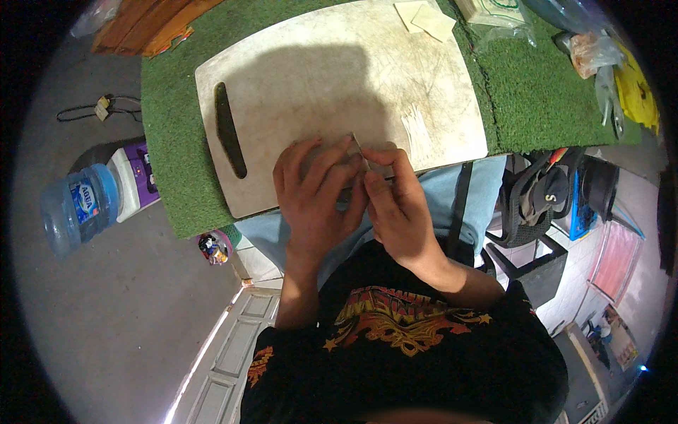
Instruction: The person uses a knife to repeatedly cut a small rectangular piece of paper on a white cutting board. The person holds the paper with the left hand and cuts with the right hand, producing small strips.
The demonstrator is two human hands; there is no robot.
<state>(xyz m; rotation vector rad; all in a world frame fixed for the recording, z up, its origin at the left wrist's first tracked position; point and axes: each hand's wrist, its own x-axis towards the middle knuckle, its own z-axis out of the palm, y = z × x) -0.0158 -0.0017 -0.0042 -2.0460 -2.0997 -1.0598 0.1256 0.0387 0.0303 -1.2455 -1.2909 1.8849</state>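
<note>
Both hands meet over the near edge of a worn white cutting board [318, 69]. My right hand [397, 212] pinches a short, thin, stick-like piece [357, 143] between thumb and index finger. My left hand [323, 185] is beside it, its fingertips touching or very near the same piece; whether they grip it cannot be told. Right of the hands, a small bundle of thin white sticks [417, 132] lies on the board. Two pale yellow paper squares [434, 22] overlap at the board's far right corner.
Green artificial turf [551, 100] covers the table under the board. A clear plastic package [490, 13] and plastic bags [588, 53] are at the far right. Left of the table are a large blue water bottle [79, 201] and a looped cable [79, 112]. A black chair [540, 259] stands at the right.
</note>
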